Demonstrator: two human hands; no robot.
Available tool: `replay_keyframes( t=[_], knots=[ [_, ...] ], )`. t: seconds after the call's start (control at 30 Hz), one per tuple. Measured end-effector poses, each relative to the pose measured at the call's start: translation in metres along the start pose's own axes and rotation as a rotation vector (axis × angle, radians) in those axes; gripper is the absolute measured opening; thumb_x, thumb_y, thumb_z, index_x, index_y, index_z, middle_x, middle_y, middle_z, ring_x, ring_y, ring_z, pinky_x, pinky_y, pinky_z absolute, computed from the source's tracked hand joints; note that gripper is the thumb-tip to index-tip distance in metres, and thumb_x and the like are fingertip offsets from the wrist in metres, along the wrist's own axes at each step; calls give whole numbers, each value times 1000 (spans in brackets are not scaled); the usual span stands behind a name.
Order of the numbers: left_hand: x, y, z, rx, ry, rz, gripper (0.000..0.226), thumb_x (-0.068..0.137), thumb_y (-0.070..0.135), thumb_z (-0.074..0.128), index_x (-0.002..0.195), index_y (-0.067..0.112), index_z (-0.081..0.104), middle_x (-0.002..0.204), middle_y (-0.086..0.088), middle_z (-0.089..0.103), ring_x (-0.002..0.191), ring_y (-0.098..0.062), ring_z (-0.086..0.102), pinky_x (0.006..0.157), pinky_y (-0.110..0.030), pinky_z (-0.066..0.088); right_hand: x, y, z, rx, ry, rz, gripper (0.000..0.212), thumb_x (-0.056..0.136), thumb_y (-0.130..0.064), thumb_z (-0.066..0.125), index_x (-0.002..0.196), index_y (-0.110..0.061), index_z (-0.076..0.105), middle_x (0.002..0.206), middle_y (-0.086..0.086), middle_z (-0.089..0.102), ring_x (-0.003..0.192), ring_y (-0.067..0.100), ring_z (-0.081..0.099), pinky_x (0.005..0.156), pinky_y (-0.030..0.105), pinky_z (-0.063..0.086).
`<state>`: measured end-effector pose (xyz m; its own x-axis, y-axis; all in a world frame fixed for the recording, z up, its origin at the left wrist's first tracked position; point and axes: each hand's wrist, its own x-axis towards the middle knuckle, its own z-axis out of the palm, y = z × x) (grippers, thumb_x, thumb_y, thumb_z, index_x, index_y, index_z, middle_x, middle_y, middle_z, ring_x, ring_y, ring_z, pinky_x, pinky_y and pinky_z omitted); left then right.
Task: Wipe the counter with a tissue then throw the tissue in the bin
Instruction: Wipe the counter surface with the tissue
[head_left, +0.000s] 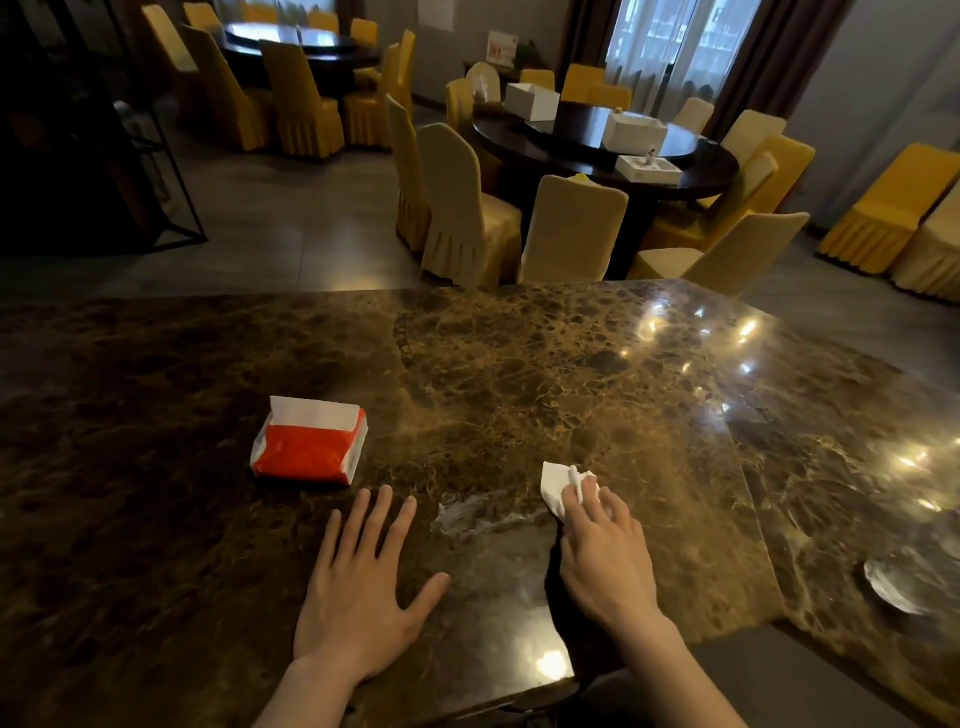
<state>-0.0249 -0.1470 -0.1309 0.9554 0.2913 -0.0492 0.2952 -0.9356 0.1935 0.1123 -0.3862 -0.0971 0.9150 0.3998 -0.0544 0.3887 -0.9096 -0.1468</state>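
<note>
A dark brown marble counter (519, 364) fills the lower half of the view. My right hand (605, 556) presses a crumpled white tissue (558, 483) flat against the counter, fingers bent over it. A pale wet smear (467, 512) lies on the stone just left of the tissue. My left hand (363, 587) rests flat on the counter with fingers spread, holding nothing. A red and white tissue pack (310, 441) lies just beyond my left hand, a white sheet sticking up from it. No bin is in view.
A small glass dish (896, 584) sits at the counter's right side. Beyond the counter stand round dark dining tables (597, 150) ringed by yellow-covered chairs (462, 208). A dark metal frame (171, 197) stands at the left on the grey floor.
</note>
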Motion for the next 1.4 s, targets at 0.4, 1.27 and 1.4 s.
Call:
replay_keyframes(
  t=[0.4,1.27,1.4],
  knots=[
    [3,-3,7,60,-32,7,101,78,75,0,157,17,-21,168,-4,-25,152,-20,-30,125,-48,-12,-13,-116,24,336,-168,-295,64,99,-40,21,161,-26,13,171,3,-7,152,13,-23,122,32,-13],
    [0,-1,5,24,-6,-27,110,77,93,-5,157,20,-23,167,2,-28,151,-13,-32,126,-44,-15,4,-32,8,204,-76,-182,57,108,-31,23,162,-18,12,171,-1,5,156,12,-4,126,32,-3],
    [1,0,4,24,-10,-30,109,78,92,-7,158,20,-22,168,2,-26,151,-13,-31,127,-45,-11,8,-31,7,277,-102,19,60,106,-31,23,161,-13,6,171,8,-4,156,19,-9,126,37,-5]
  ],
)
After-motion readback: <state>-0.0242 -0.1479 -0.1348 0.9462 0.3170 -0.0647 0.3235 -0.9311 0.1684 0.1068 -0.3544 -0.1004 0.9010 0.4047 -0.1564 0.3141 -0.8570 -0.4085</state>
